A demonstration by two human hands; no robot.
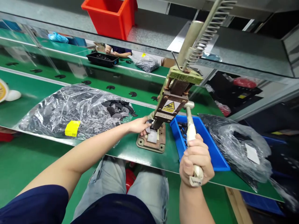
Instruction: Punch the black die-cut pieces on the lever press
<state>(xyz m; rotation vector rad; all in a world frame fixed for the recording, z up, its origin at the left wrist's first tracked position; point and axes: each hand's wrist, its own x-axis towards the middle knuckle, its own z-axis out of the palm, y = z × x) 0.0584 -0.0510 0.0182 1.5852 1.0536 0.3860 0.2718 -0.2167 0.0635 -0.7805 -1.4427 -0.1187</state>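
My right hand (pixel 197 158) is wrapped round the taped lever handle (pixel 191 129) of a hand press (pixel 171 102). Beside the press head, my left hand (pixel 139 125) pinches a small dark grey piece (pixel 149 124) at the press base (pixel 142 143). A pale square plate (pixel 152 137) lies on that base, below the ram. To the left, an open clear plastic bag (pixel 56 109) holds many grey and black curved pieces (pixel 118 109). A blue bin (pixel 217 155) with dark pieces stands to the right of the press, partly behind the lever.
A red bin (pixel 109 18) stands on the metal shelf (pixel 151 34) above. Several black curved pieces (pixel 110 87) lie spaced along the green strip behind. Another plastic bag (pixel 245 149) rests at the right. Across, a person's hands (pixel 114 53) are near a black tray (pixel 102 59).
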